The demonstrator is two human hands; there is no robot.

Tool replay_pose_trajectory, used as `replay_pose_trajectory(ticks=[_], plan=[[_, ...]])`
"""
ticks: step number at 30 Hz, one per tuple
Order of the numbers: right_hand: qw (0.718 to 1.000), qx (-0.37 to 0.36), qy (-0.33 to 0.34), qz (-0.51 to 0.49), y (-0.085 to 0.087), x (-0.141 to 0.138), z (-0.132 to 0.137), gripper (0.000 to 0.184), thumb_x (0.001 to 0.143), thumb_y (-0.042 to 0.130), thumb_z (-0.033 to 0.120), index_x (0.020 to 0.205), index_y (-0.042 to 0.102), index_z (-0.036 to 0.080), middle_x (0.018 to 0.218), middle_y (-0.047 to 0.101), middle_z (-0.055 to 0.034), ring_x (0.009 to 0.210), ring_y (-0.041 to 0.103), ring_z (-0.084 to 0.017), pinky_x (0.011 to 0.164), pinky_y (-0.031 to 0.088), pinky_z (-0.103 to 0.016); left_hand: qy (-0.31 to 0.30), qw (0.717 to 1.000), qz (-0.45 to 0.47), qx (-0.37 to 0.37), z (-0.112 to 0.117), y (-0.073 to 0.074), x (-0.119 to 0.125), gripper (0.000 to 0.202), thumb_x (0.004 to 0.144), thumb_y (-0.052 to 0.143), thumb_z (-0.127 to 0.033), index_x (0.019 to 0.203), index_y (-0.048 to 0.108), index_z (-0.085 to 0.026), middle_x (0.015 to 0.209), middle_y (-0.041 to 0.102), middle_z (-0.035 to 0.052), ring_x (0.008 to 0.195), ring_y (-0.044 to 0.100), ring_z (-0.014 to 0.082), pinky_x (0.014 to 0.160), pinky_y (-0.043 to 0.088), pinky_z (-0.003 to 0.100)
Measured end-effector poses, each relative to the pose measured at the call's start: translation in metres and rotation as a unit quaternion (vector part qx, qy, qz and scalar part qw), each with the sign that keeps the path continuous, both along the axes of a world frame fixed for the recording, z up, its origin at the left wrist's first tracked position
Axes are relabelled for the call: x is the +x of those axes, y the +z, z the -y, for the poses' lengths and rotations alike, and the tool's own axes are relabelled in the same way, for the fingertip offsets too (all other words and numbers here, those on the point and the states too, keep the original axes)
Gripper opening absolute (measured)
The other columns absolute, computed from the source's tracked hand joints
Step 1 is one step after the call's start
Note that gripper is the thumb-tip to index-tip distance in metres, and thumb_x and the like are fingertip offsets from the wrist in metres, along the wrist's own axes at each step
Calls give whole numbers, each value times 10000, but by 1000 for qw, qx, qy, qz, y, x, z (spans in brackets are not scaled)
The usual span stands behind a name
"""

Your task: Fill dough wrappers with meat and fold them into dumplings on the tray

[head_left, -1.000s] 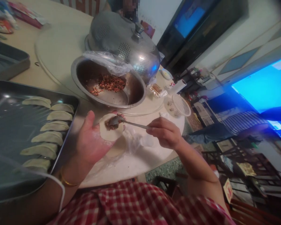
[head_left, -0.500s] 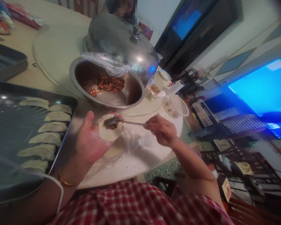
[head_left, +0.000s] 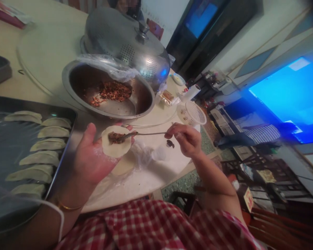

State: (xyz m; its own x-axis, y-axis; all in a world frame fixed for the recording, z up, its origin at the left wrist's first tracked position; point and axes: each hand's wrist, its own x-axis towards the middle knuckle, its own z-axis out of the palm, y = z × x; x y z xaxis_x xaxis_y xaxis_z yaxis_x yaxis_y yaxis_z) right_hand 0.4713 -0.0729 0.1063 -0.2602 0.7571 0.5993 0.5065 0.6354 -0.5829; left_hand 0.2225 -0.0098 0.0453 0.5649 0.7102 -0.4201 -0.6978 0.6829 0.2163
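On the palm of my left hand [head_left: 90, 161] rests a round dumpling wrapper [head_left: 117, 151], its edge held by the fingertips, thumb standing apart. Dark chopped filling [head_left: 115, 138] lies in a patch on the wrapper. My right hand [head_left: 187, 140] pinches the handle of a metal spoon [head_left: 151, 133]; the spoon's bowl touches the filling. Just beyond my hands, a steel bowl [head_left: 67, 81] contains more reddish-brown filling [head_left: 114, 91], with a plastic bag [head_left: 109, 66] draped over its far rim. Several folded dumplings [head_left: 50, 144] line the right side of a metal tray [head_left: 13, 146].
Behind the bowl stands a large perforated steel lid [head_left: 125, 38]. A white plastic basket [head_left: 191, 114] and a packet [head_left: 166, 97] sit to the right on the table. Below my hands lies a crumpled plastic bag [head_left: 146, 154]. One person [head_left: 261, 133] is at the right, another at the far side.
The filling is spread longer across the wrapper, and the spoon has turned within it. My view has shifted slightly, so the table things appear farther left. Both hands keep their holds.
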Motion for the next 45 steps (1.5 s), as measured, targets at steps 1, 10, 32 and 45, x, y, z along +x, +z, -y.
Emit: replay_pose_trajectory(ticks=[1, 10, 32, 45], plan=[[1000, -1, 2, -4, 0, -2, -1, 187, 1040, 552, 303, 1008, 726, 245, 784, 749, -18, 708, 712, -118, 631, 578, -259, -2, 1000, -4, -1, 0, 0, 0, 653, 1034, 308, -571, 1300, 644, -77, 1187, 754, 247, 1079, 750, 346, 828, 667, 441], [991, -62, -86, -85, 10, -4, -3, 324, 968, 631, 544, 894, 715, 241, 708, 718, -2, 635, 690, -120, 588, 578, -265, -2, 1000, -9, 11, -1, 2, 0, 668, 1034, 281, -570, 1221, 672, -63, 1148, 766, 247, 1089, 751, 355, 811, 667, 418], [896, -318, -31, -309, 3, -40, -51, 370, 818, 779, 543, 861, 676, 190, 610, 681, 53, 464, 598, -73, 479, 543, -197, -14, 995, 97, 34, -1, -16, -9, 656, 999, 386, -620, 1374, 594, -124, 1276, 744, 194, 1188, 721, 331, 963, 632, 448], [960, -99, -71, -252, -2, -29, -57, 289, 923, 694, 533, 953, 699, 247, 673, 712, 50, 546, 643, -88, 535, 554, -211, 2, 999, 51, -9, 2, -10, -6, 760, 993, 367, -660, 1432, 535, -63, 1342, 699, 240, 1250, 686, 342, 952, 632, 432]])
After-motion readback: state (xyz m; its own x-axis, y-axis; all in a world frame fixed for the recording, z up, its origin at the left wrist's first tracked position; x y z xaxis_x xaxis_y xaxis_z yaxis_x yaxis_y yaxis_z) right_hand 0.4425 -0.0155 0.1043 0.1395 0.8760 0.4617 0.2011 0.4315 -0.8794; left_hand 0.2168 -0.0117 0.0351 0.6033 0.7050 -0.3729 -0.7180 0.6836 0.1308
